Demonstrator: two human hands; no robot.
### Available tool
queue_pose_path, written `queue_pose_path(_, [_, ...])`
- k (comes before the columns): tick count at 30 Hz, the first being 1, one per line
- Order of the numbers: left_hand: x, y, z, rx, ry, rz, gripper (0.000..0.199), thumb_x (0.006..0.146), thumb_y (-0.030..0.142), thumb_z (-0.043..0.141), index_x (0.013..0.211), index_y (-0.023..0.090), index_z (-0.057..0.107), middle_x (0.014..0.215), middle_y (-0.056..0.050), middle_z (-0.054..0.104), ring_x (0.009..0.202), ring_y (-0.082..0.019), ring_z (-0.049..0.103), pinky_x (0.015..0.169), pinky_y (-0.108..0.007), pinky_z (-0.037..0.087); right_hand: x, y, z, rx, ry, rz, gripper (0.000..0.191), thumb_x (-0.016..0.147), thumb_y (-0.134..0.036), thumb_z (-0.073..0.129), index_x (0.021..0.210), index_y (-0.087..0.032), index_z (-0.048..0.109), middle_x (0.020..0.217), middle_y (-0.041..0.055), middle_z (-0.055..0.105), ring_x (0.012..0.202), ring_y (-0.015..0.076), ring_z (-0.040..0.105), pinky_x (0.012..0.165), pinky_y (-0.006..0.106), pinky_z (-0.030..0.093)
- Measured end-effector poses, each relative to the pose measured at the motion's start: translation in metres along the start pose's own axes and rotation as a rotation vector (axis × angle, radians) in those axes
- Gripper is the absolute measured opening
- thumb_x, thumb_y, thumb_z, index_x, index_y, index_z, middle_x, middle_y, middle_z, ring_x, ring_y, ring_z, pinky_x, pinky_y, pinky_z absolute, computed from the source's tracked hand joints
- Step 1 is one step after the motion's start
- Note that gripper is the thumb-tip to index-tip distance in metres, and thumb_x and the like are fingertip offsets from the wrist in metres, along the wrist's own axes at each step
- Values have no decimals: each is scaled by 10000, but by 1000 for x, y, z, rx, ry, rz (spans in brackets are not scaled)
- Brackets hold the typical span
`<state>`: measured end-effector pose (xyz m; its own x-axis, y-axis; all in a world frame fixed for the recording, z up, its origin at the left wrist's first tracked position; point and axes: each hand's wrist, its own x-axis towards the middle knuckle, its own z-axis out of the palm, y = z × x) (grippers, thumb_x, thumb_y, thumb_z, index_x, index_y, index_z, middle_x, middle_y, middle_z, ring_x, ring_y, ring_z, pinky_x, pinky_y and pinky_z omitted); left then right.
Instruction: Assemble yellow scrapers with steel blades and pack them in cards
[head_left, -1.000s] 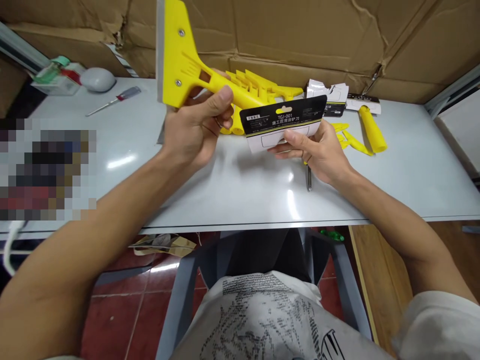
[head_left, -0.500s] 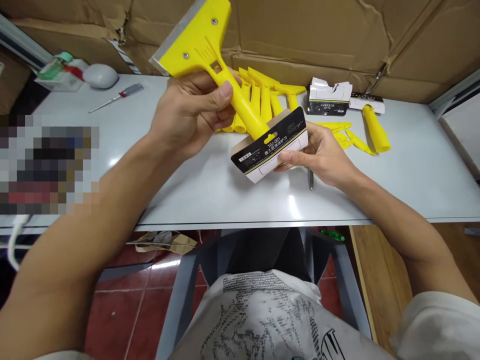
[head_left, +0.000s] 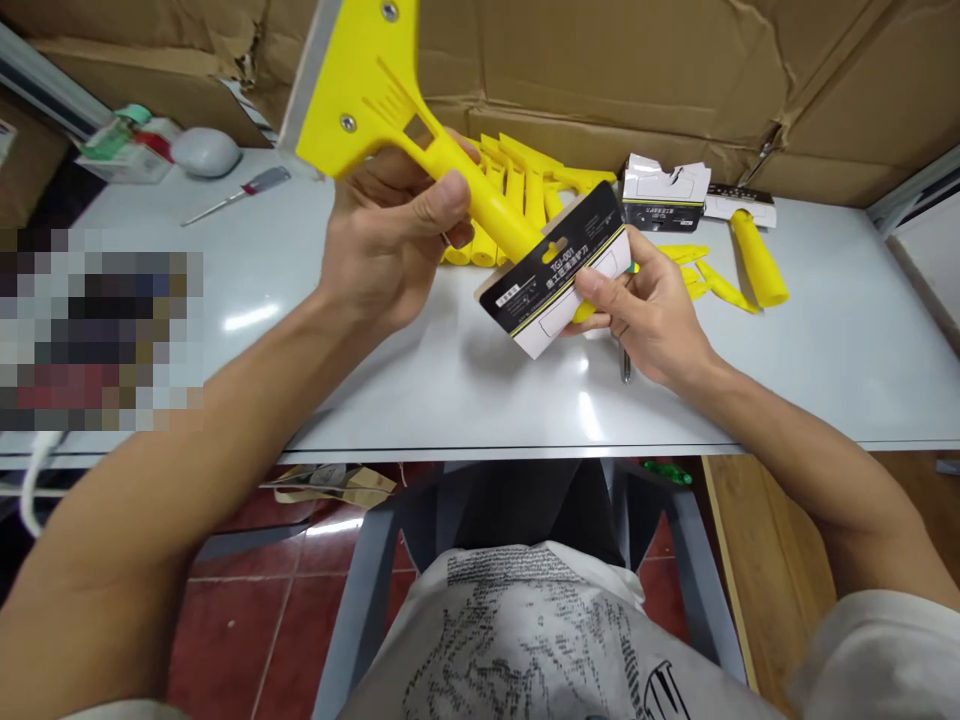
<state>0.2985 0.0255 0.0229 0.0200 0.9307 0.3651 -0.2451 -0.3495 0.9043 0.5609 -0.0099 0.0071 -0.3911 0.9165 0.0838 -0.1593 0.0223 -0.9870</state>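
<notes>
A yellow scraper (head_left: 360, 95) with a metal blade is raised over the table, blade end at the upper left. My left hand (head_left: 397, 220) is wrapped round its handle. The handle's lower part runs behind a black and white printed card (head_left: 559, 270), and a bit of yellow shows below it. My right hand (head_left: 652, 310) pinches the card's right side, thumb on the printed face. Behind them, several yellow handles (head_left: 532, 190) lie in a row, partly hidden by the card and the hands.
Black and white packaging (head_left: 664, 190) and a loose yellow handle (head_left: 757, 260) lie at the back right, near smaller yellow pieces (head_left: 724, 285). A screwdriver (head_left: 262, 183) and grey rounded object (head_left: 205, 152) are at the back left. Cardboard (head_left: 630, 70) stands behind the table (head_left: 847, 330).
The scraper's blade end has moved left and closer to the camera. The card has shifted slightly right and up, tilting more, and more of the yellow handle shows beneath it.
</notes>
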Motion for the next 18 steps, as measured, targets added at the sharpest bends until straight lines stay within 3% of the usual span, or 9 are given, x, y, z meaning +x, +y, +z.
queue_pose_path(5, [-3,-15,0,-29,-84,13,435,647,600,1214,934,396,958,1017,21,871,845,-184,712,716,-323,609,-1,2,3,-43,41,-36,841,731,-822,1059,1240,-311,627,1209,5,869,1059,255,883,918,439,820])
queue_pose_path(9, [-15,-20,7,-30,-175,-73,484,693,568,1212,1024,311,968,1096,-28,915,1042,-239,844,1008,-392,719,-2,7,3,-70,30,-43,891,726,-831,1060,1309,-314,628,1190,3,859,1039,255,873,927,448,811])
queue_pose_path(12, [-23,-16,13,-45,-128,-135,527,653,559,1228,1026,312,950,1216,-26,919,1176,-273,845,1081,-428,731,-5,6,4,-34,5,-33,886,756,-825,1045,1341,-327,604,1273,14,851,1109,283,878,944,485,812])
queue_pose_path(15, [-30,-7,20,-31,-88,-244,578,598,510,1255,1033,326,923,1215,-22,910,1170,-288,835,1112,-466,733,-8,1,5,-20,-17,17,877,788,-833,1019,1375,-343,590,1372,34,842,1135,308,879,878,493,813])
queue_pose_path(18, [-29,5,25,-27,-173,-255,655,560,503,1269,1065,281,915,1229,-73,896,1171,-318,832,1056,-464,733,-7,-2,2,-80,27,19,895,789,-897,977,1397,-361,598,1353,38,854,1133,325,880,770,442,780])
